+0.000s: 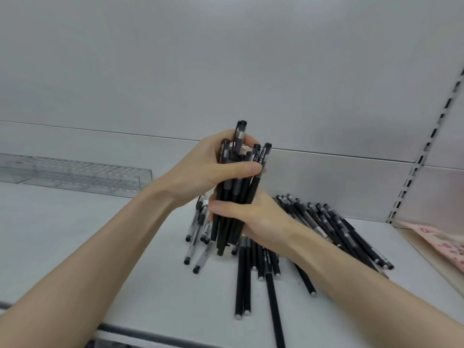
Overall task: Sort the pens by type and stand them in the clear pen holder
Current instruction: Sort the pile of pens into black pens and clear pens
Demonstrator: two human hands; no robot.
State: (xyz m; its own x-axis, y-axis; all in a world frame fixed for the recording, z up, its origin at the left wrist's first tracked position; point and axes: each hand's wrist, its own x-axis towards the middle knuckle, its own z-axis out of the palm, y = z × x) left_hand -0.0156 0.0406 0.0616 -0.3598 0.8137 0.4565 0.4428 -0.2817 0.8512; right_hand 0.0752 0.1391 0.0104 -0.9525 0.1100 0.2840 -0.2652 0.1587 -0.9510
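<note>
A bundle of black pens (234, 194) stands nearly upright over the white shelf (130, 259). My left hand (213, 167) grips its upper part, thumb across the front. My right hand (253, 217) grips its lower part. Below lie several clear pens with black caps (198, 237) on the left, several black pens (244, 277) in front, and a row of black pens (339, 227) to the right. The clear pen holder (75, 175), long with many small holes, sits at the back left with no pens in it.
The shelf's grey back panel (226, 71) rises behind the pens. A slotted metal upright (424, 146) stands at the right. Pink packaging (442, 244) lies at the right edge. The shelf's front lip (150, 335) runs along the bottom.
</note>
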